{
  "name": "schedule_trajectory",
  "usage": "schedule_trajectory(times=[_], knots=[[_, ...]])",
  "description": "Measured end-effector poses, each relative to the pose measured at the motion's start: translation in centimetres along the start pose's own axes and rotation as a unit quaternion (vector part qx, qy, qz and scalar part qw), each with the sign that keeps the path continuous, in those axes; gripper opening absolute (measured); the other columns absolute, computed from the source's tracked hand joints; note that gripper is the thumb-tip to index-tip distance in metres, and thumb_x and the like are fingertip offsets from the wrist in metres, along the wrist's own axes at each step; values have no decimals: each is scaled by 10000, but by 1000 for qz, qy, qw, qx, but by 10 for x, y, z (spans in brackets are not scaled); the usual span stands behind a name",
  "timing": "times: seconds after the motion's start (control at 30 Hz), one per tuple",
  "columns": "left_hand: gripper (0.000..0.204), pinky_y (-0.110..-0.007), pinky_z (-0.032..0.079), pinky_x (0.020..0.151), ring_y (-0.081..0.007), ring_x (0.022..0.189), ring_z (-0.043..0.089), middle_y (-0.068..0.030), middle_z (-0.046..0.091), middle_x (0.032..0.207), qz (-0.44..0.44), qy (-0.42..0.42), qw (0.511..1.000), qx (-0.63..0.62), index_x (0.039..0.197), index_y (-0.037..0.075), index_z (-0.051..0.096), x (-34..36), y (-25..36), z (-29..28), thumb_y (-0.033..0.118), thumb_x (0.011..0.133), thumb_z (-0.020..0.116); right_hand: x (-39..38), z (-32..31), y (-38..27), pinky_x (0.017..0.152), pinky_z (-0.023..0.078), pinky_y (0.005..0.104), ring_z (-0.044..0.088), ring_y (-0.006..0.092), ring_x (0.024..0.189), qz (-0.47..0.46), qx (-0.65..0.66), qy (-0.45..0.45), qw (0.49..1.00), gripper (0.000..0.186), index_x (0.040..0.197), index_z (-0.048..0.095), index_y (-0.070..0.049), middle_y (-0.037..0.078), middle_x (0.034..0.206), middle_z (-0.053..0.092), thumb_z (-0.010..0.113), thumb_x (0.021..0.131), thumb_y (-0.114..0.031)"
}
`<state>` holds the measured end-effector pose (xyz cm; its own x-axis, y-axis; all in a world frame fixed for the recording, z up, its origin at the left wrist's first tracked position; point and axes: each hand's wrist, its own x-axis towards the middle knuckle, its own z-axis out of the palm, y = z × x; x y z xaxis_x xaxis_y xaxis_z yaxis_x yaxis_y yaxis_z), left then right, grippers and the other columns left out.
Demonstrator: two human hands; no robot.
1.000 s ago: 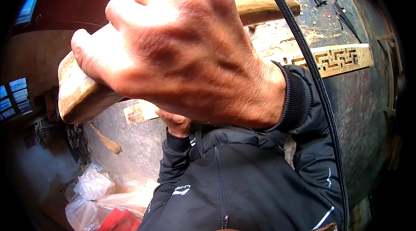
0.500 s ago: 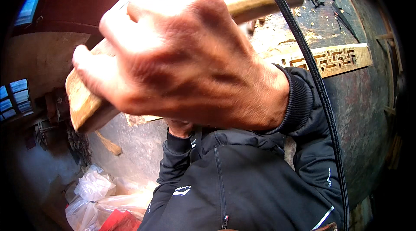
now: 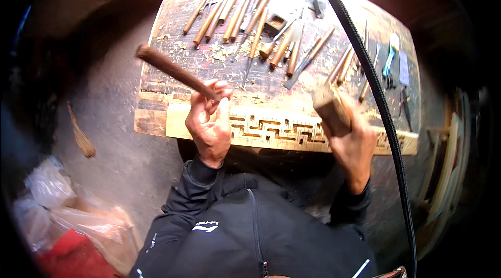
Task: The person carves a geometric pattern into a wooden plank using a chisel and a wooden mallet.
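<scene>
My left hand (image 3: 209,129) is closed round the lower part of a chisel (image 3: 172,69), judging by its long dark wooden handle. The handle slants up to the left; its blade is hidden by my fingers. In my right hand (image 3: 356,145) is a thick wooden mallet (image 3: 334,111), its blocky end facing up and slightly blurred. Both hands are over the near edge of the workbench. Beneath them lies a long pale board (image 3: 180,121) with an angular fretwork pattern cut into it.
Several wooden-handled carving tools (image 3: 235,17) lie across the worn bench (image 3: 148,90) among shavings. A blue-handled brush (image 3: 389,56) is at the right. On the floor to the left are a small broom (image 3: 82,140) and plastic bags (image 3: 49,189). A black cord (image 3: 365,61) crosses the view.
My right hand has moved down and away from close to the camera, still gripping the mallet. The view has shifted, bringing my left hand, the chisel and most of the bench into sight.
</scene>
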<state>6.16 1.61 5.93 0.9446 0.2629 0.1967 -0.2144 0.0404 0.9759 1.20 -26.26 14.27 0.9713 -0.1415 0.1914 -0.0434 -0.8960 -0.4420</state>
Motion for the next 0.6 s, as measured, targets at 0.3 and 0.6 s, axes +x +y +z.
schedule_trajectory(times=[0.3,0.6], knots=[[334,-381,534,694,-232,821,673,-68,693,1004,260,-178,947,65,1332,85,749,-20,16,60,121,1002,717,-62,15,18,910,602,459,795,433,1057,138,-59,-2,989,567,1360,744,-38,255,1138,804,941,877,-259],[442,-390,591,749,-264,906,732,-114,726,1129,379,-209,902,-15,1337,1,730,-37,-13,77,132,915,745,-67,31,30,1049,592,424,758,328,1221,75,55,-6,996,673,1533,620,16,239,1347,757,829,952,-253]])
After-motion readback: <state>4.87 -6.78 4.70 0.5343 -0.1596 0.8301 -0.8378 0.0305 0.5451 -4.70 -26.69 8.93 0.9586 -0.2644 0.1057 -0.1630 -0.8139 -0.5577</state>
